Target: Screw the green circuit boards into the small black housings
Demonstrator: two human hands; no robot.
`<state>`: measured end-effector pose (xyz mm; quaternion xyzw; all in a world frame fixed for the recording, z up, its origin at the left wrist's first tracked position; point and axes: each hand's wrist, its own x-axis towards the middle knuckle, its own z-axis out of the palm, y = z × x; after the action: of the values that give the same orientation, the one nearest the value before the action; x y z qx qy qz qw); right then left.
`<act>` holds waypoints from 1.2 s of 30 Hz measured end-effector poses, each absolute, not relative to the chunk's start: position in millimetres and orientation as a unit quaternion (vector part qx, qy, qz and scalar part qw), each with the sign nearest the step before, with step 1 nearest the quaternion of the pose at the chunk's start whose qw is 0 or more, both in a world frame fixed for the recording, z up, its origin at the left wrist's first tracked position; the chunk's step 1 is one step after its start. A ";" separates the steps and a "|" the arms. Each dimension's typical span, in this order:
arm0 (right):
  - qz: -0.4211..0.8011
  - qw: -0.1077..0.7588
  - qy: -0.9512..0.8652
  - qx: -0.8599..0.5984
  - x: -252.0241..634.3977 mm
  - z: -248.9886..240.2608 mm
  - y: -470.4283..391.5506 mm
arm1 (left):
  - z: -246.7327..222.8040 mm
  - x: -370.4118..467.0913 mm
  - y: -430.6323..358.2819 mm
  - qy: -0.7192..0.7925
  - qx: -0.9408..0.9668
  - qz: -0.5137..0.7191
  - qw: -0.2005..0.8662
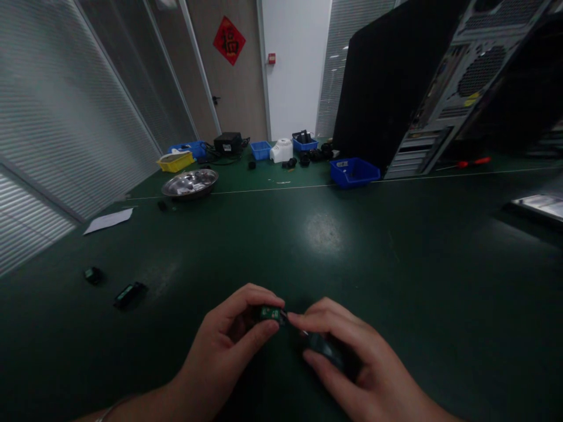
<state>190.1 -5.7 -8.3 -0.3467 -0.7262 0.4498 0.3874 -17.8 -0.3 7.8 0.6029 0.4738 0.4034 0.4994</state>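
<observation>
Near the bottom centre, my left hand [237,334] pinches a small black part with a green circuit board [270,313] between thumb and fingers. My right hand [347,346] is closed around a dark handled tool [324,348], blurred, whose thin tip points left at the part's right end. My right index finger is close beside that end; whether it touches is unclear. Two similar pieces lie on the green table to the left: a small black module [93,275] and a longer black module [129,294], both with green boards.
A metal bowl [190,183], a yellow tray [176,161], a blue bin [354,172] and a white device [281,150] stand at the back. White paper [108,221] lies left. A large black computer case [391,88] rises at right, with a flat device [539,207] further right.
</observation>
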 end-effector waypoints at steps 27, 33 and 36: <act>0.478 0.358 -0.708 -0.377 189.7 1.9 -11.7 | 9.2 -16.3 -1.8 0.464 0.567 0.390 0.557; 0.479 0.356 -0.707 -0.379 189.1 1.5 -11.9 | 10.7 -14.7 -1.7 0.457 0.560 0.396 0.566; 0.480 0.357 -0.707 -0.378 189.2 1.4 -10.6 | 10.3 -14.8 -0.4 0.455 0.548 0.393 0.581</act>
<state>189.2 -10.6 1.4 -0.3776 -0.7069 0.4799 0.3569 -14.8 -0.4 10.3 0.5483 0.4547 0.3932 0.5814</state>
